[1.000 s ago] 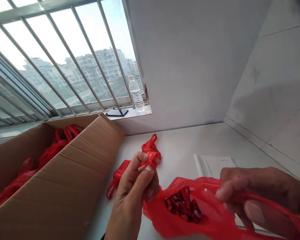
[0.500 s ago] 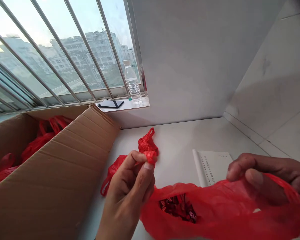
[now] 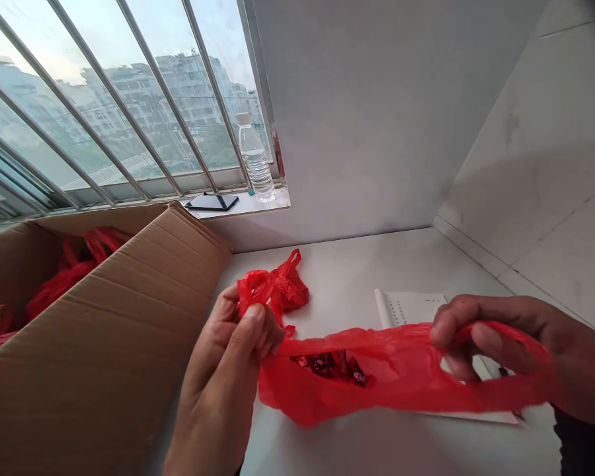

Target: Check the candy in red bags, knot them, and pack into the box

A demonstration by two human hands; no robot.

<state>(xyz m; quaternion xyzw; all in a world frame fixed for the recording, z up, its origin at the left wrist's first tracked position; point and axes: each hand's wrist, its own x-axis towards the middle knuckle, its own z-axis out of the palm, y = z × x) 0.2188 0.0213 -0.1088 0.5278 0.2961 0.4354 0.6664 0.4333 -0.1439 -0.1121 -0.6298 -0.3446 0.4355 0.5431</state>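
Observation:
Between my two hands a red plastic bag (image 3: 401, 377) is stretched sideways above the white tabletop. Dark red wrapped pieces (image 3: 334, 367) show through its mouth; I cannot make out what they are. My left hand (image 3: 228, 357) pinches the bag's left end, with a loop of red plastic sticking up past the thumb. On the right, my right hand (image 3: 496, 337) grips the other handle, its fingers passed through the loop. Just behind my left hand lies another red plastic bag (image 3: 291, 291), bunched up on the table.
A cardboard box (image 3: 114, 330) with red bags (image 3: 64, 284) inside stands at the left. Behind the bag lies a notebook (image 3: 411, 307), partly covered. A phone (image 3: 212, 201) and a water bottle (image 3: 256, 162) rest on the sill by the barred window.
The held bag has risen and moved a little left, pulled straighter between my hands. My left hand has turned, and its end of the bag now shows an opened loop.

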